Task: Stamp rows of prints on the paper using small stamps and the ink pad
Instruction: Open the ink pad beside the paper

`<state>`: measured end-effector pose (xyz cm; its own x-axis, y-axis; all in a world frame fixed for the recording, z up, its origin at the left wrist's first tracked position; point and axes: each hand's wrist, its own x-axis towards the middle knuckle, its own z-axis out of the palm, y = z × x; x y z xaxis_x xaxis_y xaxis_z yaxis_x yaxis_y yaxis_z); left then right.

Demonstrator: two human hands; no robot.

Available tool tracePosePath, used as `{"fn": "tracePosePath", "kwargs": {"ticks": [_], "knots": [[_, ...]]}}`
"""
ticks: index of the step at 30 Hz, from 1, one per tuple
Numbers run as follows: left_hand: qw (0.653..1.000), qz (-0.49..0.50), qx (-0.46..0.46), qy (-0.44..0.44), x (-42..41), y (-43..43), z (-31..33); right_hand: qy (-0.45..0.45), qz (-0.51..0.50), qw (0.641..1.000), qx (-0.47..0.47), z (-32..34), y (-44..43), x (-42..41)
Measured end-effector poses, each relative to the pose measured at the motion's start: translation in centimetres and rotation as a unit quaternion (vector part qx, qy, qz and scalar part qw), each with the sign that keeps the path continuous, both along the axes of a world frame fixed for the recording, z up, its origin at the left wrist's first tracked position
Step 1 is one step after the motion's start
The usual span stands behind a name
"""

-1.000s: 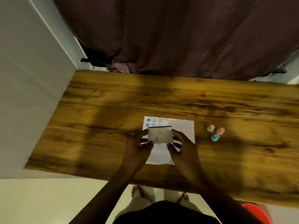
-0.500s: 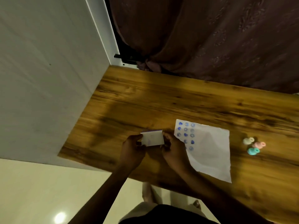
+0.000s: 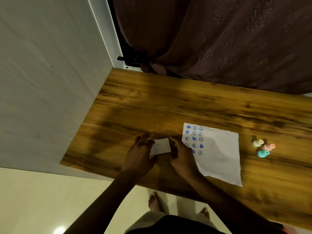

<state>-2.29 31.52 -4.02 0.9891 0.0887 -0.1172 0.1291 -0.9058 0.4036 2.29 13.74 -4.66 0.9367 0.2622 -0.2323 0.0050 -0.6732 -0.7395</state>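
A small white ink pad case [image 3: 161, 146] sits low over the wooden table [image 3: 152, 107], left of the paper. My left hand [image 3: 140, 154] grips its left end and my right hand [image 3: 181, 154] grips its right end. The white paper [image 3: 219, 154] lies flat to the right, with several blue prints in three columns near its top left corner. Three small stamps stand right of the paper: a cream one [image 3: 257, 143], a pink one [image 3: 268, 147] and a teal one [image 3: 263, 153].
A white wall [image 3: 50, 81] borders the table on the left. A dark maroon curtain [image 3: 211, 39] hangs behind the far edge. Bare feet and a tiled floor [image 3: 50, 200] show below the table's near edge.
Both hands carried the ink pad case from over the paper to the left of it. The prints it covered now show. The camera view swung left.
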Motion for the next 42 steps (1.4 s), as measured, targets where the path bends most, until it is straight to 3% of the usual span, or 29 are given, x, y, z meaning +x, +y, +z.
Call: {"fn": "tracePosePath", "kwargs": {"ticks": [12,22,28,37,42], "knots": [[0.996,-0.092,0.015,0.013,2.1,1.3,-0.1,-0.019,0.000,0.999,-0.035,0.2,-0.1,0.0],[0.983,-0.170,-0.057,0.029,5.3,4.1,1.8,-0.002,-0.004,0.999,-0.054,0.4,-0.2,0.7],[0.985,-0.141,-0.075,0.067,7.0,4.7,1.7,0.012,0.012,0.998,-0.053,-0.1,-0.3,1.1],[0.989,-0.096,-0.100,0.057,8.2,5.4,0.0,0.043,0.013,0.999,-0.017,-0.4,-0.3,1.2],[0.993,-0.085,-0.068,0.035,8.7,6.1,-1.1,0.064,-0.023,0.996,0.056,-0.1,-0.5,0.7]]}}
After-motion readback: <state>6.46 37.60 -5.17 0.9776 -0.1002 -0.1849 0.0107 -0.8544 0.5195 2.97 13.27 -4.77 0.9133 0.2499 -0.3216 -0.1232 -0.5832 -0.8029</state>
